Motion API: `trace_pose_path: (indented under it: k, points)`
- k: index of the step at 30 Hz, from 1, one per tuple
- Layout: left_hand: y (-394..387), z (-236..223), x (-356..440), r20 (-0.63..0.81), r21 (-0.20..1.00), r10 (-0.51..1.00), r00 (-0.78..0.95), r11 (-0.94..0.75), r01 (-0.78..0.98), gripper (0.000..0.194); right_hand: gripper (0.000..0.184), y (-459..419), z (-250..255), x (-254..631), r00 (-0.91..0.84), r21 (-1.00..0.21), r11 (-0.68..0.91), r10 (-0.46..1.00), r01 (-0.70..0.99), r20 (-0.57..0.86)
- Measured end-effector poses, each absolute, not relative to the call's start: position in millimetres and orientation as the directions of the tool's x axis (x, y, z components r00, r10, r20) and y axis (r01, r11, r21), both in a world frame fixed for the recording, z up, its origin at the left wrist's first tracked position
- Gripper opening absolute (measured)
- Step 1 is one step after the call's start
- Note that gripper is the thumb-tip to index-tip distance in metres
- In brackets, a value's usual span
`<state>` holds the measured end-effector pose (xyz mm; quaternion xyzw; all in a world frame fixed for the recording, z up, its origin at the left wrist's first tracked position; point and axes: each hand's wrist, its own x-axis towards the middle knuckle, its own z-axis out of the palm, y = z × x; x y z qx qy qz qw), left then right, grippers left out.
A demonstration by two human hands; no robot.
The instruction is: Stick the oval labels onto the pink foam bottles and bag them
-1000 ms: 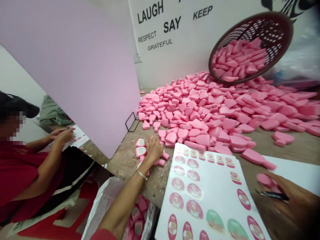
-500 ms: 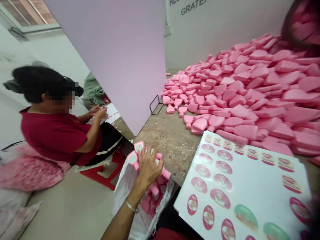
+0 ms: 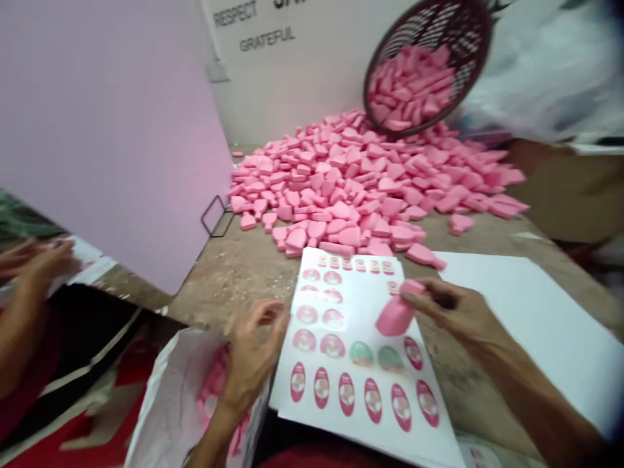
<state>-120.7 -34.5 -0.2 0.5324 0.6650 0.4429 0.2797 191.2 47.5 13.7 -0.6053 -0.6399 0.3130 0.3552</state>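
Observation:
My right hand (image 3: 451,312) grips a pink foam piece (image 3: 394,317) above the sticker sheet, and a dark tool handle (image 3: 444,300) shows between its fingers. My left hand (image 3: 253,357) holds nothing and hangs at the sheet's left edge, above a white sack (image 3: 166,403). Pink foam pieces (image 3: 214,396) lie inside that sack. The white sheet of pink and green oval labels (image 3: 361,305) rests on the table, partly under my hands. A large pile of pink foam pieces (image 3: 341,195) lies beyond it.
A dark woven basket (image 3: 377,49) tilts over the pile, full of pink pieces. A lilac divider board (image 3: 112,149) stands at left, with a co-worker's hands (image 3: 43,263) beyond it. A blank white board (image 3: 526,318) lies at right on the worn wooden table (image 3: 229,286).
My left hand has let go of the pink pieces it held over the sack. My right hand is back in view, holding a piece over the sheet. The view has swung right.

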Motion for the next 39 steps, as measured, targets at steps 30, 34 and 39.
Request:
trace_pose_path:
  k: [30, 34, 39]
  points:
    - [-11, -22, -23, -0.226, 0.972, 0.971, 0.078, 0.221, 0.074, 0.031, 0.026, -19, -54, 191, -0.075, -0.343, 0.215, 0.922, 0.914, 0.379]
    - [-28, -21, -6, -0.260, 0.965, 0.953, 0.153, 0.252, 0.067, 0.032, 0.019, -25, -55, 189, -0.169, -0.334, 0.304, 0.911, 0.892, 0.377]
    - [-28, -30, 2, -0.245, 0.969, 0.953, 0.181, 0.232, 0.088, 0.030, 0.016, -26, -57, 184, -0.194, -0.239, 0.312, 0.889, 0.919, 0.415]
